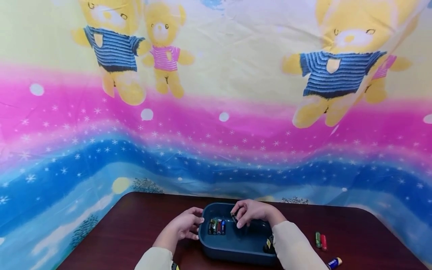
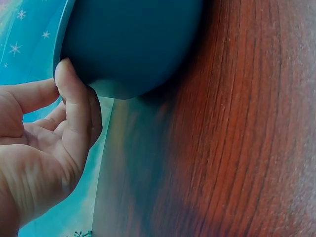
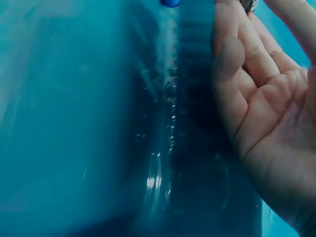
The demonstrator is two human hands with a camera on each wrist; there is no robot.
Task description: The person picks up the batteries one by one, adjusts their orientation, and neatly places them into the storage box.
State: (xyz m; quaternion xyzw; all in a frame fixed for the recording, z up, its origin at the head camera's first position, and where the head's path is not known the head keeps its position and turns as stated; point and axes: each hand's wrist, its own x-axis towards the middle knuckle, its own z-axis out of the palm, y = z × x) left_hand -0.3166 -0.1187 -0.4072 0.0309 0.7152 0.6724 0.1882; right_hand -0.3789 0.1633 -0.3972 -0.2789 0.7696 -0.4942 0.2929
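A dark blue-green plastic tub (image 1: 236,253) stands on the table. My left hand (image 1: 185,225) grips its left end; in the left wrist view, thumb and fingers pinch the tub's wall (image 2: 133,44). Over the tub's inside, my right hand (image 1: 252,212) pinches a dark battery (image 1: 234,217) held at a tilt. Only an end of that battery (image 3: 249,6) shows at the top of the right wrist view. Several batteries (image 1: 217,227) lie side by side on the tub floor at the left, the blue one rightmost.
To the right of the tub, a green battery (image 1: 318,240) and a red battery (image 1: 324,242) lie together on the dark wooden table (image 1: 148,210). A blue battery (image 1: 334,263) is nearer, beside the right sleeve (image 1: 297,247). A printed cloth (image 1: 216,142) hangs behind the table.
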